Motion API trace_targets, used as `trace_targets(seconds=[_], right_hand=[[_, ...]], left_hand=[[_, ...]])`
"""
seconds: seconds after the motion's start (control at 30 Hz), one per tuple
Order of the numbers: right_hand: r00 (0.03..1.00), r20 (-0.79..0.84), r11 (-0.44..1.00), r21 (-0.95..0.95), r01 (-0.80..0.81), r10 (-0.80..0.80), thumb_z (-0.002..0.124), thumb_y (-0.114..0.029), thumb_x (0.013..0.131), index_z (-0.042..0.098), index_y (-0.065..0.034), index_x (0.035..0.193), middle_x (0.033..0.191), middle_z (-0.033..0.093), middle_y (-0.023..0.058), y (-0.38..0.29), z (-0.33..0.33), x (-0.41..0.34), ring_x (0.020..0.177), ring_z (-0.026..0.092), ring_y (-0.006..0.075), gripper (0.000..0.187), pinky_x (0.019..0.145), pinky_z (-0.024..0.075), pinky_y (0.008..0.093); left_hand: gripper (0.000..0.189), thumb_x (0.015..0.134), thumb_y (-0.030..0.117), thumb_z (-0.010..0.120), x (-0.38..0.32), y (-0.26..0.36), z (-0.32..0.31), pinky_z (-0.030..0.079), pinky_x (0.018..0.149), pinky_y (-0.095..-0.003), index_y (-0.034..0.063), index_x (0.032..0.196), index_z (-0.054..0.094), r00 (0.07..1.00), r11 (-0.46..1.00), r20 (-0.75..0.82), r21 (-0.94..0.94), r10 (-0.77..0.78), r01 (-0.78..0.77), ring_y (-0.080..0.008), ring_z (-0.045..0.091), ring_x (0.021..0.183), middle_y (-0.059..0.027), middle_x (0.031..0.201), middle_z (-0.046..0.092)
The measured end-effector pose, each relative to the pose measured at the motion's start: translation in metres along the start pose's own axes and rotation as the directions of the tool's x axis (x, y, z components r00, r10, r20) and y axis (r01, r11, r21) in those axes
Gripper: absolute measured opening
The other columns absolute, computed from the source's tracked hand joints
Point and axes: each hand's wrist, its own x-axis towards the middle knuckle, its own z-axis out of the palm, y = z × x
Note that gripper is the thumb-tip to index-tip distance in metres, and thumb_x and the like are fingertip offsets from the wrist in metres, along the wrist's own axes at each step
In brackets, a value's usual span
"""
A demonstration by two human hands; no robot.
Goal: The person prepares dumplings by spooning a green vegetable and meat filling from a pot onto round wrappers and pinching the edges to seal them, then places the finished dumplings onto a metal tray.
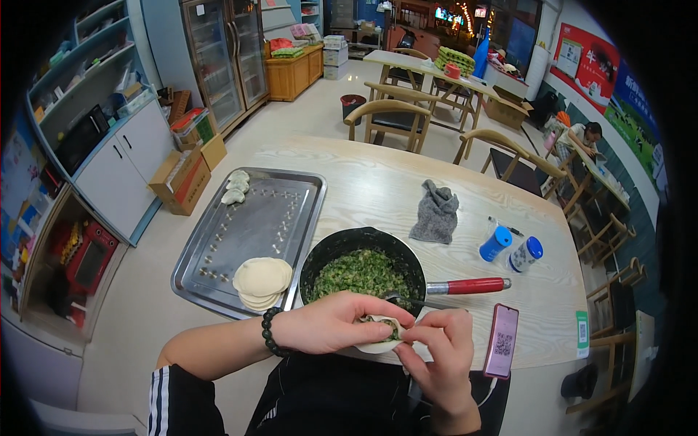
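Observation:
Between my hands is a dumpling wrapper folded partway around green chopped filling. My left hand cups it from the left, thumb and fingers on its edges. The fingertips of my right hand pinch the wrapper's right end. Just beyond them stands a black pan of green filling, with a red handle pointing right. A metal utensil leans on its near rim, partly hidden by my hands. On the steel tray to the left lie a stack of round wrappers and several folded dumplings.
A grey cloth, two blue-capped containers and a pen lie on the wooden table. At right is a phone on a charging cable. Chairs stand beyond; a person sits at far right.

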Motion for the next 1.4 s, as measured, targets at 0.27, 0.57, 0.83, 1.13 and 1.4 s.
trace_targets(seconds=[0.27,0.57,0.83,1.13,1.4], right_hand=[[0.996,0.036,0.995,0.054,-0.084,0.082,0.081,-0.01,0.067,0.065,-0.0095,0.088,0.087,0.059,0.0048,-0.002,0.002,-0.001,0.077,0.054,0.024,0.027,0.068,0.0387,0.0359],[0.999,0.054,1.0,0.007,-0.002,0.001,0.079,-0.004,0.066,0.065,-0.0061,0.086,0.079,0.063,0.0077,-0.001,0.005,0.003,0.072,0.058,0.0245,0.024,0.064,0.0428,0.0346],[0.994,0.066,0.989,0.113,-0.098,0.091,0.077,-0.005,0.068,0.063,-0.0064,0.087,0.082,0.06,0.0078,0.003,0.005,-0.002,0.072,0.059,0.0262,0.024,0.062,0.0456,0.0365],[0.996,0.079,0.999,-0.023,0.036,-0.034,0.078,0.0,0.068,0.065,-0.0049,0.085,0.079,0.061,0.0097,-0.003,0.004,0.002,0.069,0.06,0.0257,0.022,0.061,0.0485,0.0332],[0.999,0.015,0.998,0.047,-0.049,0.048,0.076,-0.002,0.071,0.064,-0.004,0.09,0.082,0.061,0.0089,0.002,0.009,-0.006,0.069,0.061,0.0248,0.023,0.057,0.0485,0.033]], left_hand=[[0.043,0.098,0.021,0.053,0.0,0.001,0.0,0.046,0.095,-0.0325,-0.0006,0.134,0.051,0.983,0.882,0.073,0.432,0.171,-0.186,-0.0198,0.06,0.111,-0.0147,0.123,0.062],[0.046,0.099,0.02,0.053,0.0,-0.009,-0.007,0.048,0.091,-0.0287,-0.0013,0.139,0.045,0.999,0.992,0.048,0.12,0.018,-0.024,-0.0164,0.061,0.106,-0.0115,0.122,0.062],[0.045,0.1,0.016,0.049,0.0,0.002,0.001,0.049,0.082,-0.0272,0.0025,0.143,0.044,0.995,0.971,0.078,0.238,-0.055,0.035,-0.0092,0.059,0.09,-0.0054,0.103,0.063],[0.038,0.097,0.015,0.046,0.007,-0.028,0.009,0.048,0.08,-0.027,0.0017,0.132,0.054,0.959,0.932,-0.088,0.276,0.27,-0.236,-0.0121,0.058,0.087,-0.0068,0.104,0.063],[0.047,0.093,0.004,0.041,0.005,-0.007,0.011,0.047,0.085,-0.0233,0.0011,0.14,0.047,0.994,0.994,-0.044,-0.036,-0.101,0.1,-0.0091,0.054,0.09,-0.0051,0.111,0.06]])
